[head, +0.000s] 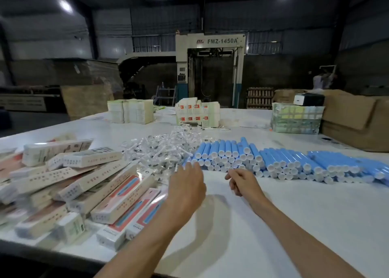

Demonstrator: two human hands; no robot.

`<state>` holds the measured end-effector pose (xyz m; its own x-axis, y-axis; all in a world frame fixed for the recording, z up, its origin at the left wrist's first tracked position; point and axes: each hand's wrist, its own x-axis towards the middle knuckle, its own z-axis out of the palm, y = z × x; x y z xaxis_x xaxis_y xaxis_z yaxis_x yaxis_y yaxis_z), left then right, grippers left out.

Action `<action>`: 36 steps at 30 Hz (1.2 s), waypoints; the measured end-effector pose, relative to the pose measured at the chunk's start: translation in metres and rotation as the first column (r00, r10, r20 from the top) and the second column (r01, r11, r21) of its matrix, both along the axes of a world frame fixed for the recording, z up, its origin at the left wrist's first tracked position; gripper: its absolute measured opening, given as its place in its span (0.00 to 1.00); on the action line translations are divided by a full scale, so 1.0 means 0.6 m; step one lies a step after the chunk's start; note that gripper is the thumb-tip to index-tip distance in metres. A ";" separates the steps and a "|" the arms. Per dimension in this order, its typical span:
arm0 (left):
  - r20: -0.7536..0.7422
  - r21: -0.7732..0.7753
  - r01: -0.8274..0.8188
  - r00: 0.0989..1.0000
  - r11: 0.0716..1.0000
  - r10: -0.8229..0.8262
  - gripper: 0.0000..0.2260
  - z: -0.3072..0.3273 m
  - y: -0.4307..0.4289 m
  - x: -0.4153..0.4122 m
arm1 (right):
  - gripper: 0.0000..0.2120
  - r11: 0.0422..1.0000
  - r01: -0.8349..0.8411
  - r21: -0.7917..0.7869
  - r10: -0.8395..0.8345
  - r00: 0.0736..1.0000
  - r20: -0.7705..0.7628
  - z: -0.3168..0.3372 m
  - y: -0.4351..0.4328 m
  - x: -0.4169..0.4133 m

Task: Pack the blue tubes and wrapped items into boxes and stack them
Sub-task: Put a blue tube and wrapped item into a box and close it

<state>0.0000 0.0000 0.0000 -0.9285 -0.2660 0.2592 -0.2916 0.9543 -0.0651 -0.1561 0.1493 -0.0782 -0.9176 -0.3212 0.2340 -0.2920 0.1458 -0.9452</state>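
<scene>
Boxes (88,185) are lying in a loose heap on the left of the table (294,225). They are long and flat, and most are slanting with their far ends toward the right. Just right of the heap, the wrapped items (160,151) are spreading in a clear, glinting pile, too jumbled for us to give them one direction.

We are holding our left hand (187,185) out over the near edge of that pile, palm down, fingers stretched forward and slightly spread, gripping nothing. Its fingertips are hovering at the left end of the tubes (231,153). Our right hand (242,183) is hanging just beside it with fingers loosely curled under, and we are seeing nothing in it.

The tubes are lying straight ahead of both hands, stacked in a long bank that is running off to the right. Each one is pointing its white cap at us and its blue body away, so the long axis is running from near to far, leaning a little leftward at the far end.

We are judging the right hand the nearer to the caps, close to the front row. The left is sitting between tubes and wrapped items and is better placed for the latter. Since the caps are packed side by side, a grip would be calling for fingers coming down from above, across the axis.
</scene>
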 end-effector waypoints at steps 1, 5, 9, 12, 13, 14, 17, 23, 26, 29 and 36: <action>0.007 -0.047 -0.074 0.997 0.996 0.075 0.23 -0.001 -0.011 0.007 | 0.16 1.000 -0.009 -0.017 0.009 1.000 -0.004 -0.001 0.000 -0.002; 0.092 -0.205 -0.228 0.964 0.952 0.251 0.32 -0.011 -0.053 0.044 | 0.16 0.998 0.000 -0.067 0.003 0.999 0.048 0.004 0.002 0.003; 0.175 -0.200 -0.217 0.952 0.955 0.253 0.27 -0.039 -0.069 0.057 | 0.16 0.998 0.000 -0.063 0.004 0.998 0.063 0.005 0.002 0.008; 0.094 -0.128 -0.169 0.979 0.977 0.182 0.23 -0.051 -0.075 0.056 | 0.16 0.998 0.001 -0.067 0.004 0.998 0.065 0.009 0.001 0.010; 0.061 -0.116 -0.150 0.986 0.982 0.157 0.24 -0.055 -0.074 0.055 | 0.16 0.998 -0.001 -0.066 0.006 0.998 0.065 0.009 0.000 0.011; 0.037 -0.104 -0.128 0.991 0.986 0.132 0.24 -0.057 -0.073 0.053 | 0.16 0.998 -0.005 -0.068 0.009 0.998 0.068 0.008 0.000 0.011; 0.021 -0.036 -0.062 0.998 0.997 0.063 0.22 -0.057 -0.066 0.050 | 0.16 0.998 -0.019 -0.066 0.024 0.998 0.063 0.008 0.001 0.012; -0.057 0.003 -0.111 0.992 0.994 0.111 0.16 -0.060 -0.085 0.047 | 0.16 0.997 -0.041 -0.072 0.046 0.997 0.062 0.007 0.002 0.013; -0.152 -0.113 -0.150 0.980 0.982 0.132 0.15 -0.062 -0.099 0.049 | 0.16 0.997 -0.046 -0.068 0.051 0.997 0.060 0.007 0.002 0.014; -0.208 -0.120 -0.102 0.975 0.988 0.076 0.11 -0.055 -0.089 0.055 | 0.16 0.997 -0.057 -0.059 0.061 0.996 0.064 0.009 0.002 0.015; -0.246 0.349 0.113 0.969 0.930 -0.025 0.16 -0.023 -0.077 0.055 | 0.15 0.997 -0.063 -0.036 0.065 0.997 0.050 0.010 0.002 0.021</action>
<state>0.0331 -0.0464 -0.0139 -0.8723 -0.3194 0.3702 -0.1894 0.9188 0.3463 -0.1434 0.1507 -0.0719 -0.9063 -0.3725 0.1994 -0.2513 0.0958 -0.9632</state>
